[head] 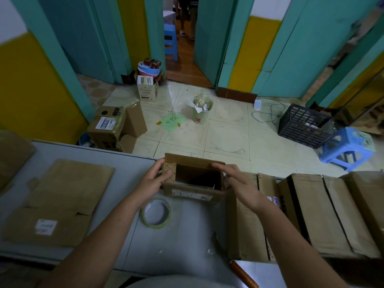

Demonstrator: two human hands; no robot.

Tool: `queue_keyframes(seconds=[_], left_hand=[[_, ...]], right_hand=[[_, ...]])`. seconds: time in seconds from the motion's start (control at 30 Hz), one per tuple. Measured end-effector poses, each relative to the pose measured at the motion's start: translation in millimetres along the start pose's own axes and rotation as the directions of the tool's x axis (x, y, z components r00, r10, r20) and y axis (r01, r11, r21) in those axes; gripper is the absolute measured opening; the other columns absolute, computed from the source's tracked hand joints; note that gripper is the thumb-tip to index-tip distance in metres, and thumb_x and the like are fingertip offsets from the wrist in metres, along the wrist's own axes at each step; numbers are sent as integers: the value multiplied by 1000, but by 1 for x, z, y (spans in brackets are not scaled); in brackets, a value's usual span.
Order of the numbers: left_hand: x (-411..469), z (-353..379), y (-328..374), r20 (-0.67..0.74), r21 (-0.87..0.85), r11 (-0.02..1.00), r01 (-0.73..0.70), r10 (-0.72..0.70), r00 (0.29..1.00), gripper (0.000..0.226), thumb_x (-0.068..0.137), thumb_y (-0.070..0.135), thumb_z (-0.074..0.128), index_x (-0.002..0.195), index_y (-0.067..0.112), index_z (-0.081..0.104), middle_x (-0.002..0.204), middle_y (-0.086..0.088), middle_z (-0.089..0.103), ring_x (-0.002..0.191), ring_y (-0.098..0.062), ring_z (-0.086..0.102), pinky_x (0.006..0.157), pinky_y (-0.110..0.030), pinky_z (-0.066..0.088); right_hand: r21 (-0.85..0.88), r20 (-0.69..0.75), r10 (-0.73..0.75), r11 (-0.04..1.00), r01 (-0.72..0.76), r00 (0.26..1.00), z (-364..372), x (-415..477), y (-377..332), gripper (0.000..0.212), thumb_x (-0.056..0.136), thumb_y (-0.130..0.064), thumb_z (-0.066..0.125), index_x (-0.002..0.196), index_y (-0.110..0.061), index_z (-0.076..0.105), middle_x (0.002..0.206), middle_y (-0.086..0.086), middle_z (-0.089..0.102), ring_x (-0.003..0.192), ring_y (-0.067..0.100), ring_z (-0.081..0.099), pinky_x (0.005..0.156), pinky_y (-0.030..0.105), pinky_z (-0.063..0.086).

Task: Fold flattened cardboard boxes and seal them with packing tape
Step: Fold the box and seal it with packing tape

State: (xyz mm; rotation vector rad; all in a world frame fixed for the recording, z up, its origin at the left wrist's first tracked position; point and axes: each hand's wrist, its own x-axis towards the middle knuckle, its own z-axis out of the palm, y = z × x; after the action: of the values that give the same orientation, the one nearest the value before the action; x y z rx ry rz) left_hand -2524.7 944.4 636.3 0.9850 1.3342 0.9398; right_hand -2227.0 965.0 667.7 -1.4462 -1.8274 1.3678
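Observation:
A small brown cardboard box [192, 193] stands upright at the far edge of the grey table [128, 163], its top open and its inside dark. My left hand [154, 177] presses the box's left flap inward with straight fingers. My right hand [234, 179] lies over the box's right top edge, fingers extended along the rim. A roll of clear packing tape [156, 213] lies flat on the table just in front of the box, between my forearms.
Flattened cardboard boxes [60, 202] lie on the table's left. Several folded boxes [311, 213] are lined up on the right. Beyond the table, on the tiled floor: an open carton [116, 127], a waste bin [202, 111], a black crate [303, 125], a blue stool [349, 148].

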Motion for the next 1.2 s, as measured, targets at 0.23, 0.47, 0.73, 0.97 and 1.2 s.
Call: queue_keyframes(seconds=[0.23,0.47,0.73,0.97,1.2], left_hand=[[3,-2,-9,33,-11,1000,9,-9,999,52,105,21,63,136,62,51,155,8,48,145,-13,44,120,-43,38],[2,-1,-9,36,-80,995,-54,57,998,42,108,4,54,132,37,61,129,-6,65,115,-26,69,89,-43,61],[8,-2,-10,-17,-141,990,-22,20,1000,28,113,17,44,125,28,67,130,-10,67,115,-32,67,92,-57,57],[-1,-5,-16,34,-48,997,-67,68,997,51,92,65,60,127,29,67,130,-1,67,125,-35,62,97,-68,55],[-1,1,-25,-92,47,987,-157,161,983,16,106,22,64,119,26,72,118,11,72,116,-20,67,100,-46,57]], right_hand=[[-32,-228,-105,994,100,968,11,6,17,36,97,-15,70,119,-42,64,122,-11,61,96,19,66,84,36,61],[32,-321,-85,994,101,943,18,3,13,38,103,-14,61,133,-36,59,122,-18,65,108,7,64,92,33,59],[-2,-94,-148,989,149,985,12,-17,24,62,90,-43,77,146,-43,50,138,-26,48,128,-1,48,96,22,54],[-12,-254,-99,995,99,962,21,-7,28,39,86,-43,80,125,-44,71,142,-28,54,132,-5,47,106,38,52],[223,-338,0,971,80,941,40,0,25,19,95,-30,72,110,-38,79,139,-24,57,131,-3,49,103,33,54]])
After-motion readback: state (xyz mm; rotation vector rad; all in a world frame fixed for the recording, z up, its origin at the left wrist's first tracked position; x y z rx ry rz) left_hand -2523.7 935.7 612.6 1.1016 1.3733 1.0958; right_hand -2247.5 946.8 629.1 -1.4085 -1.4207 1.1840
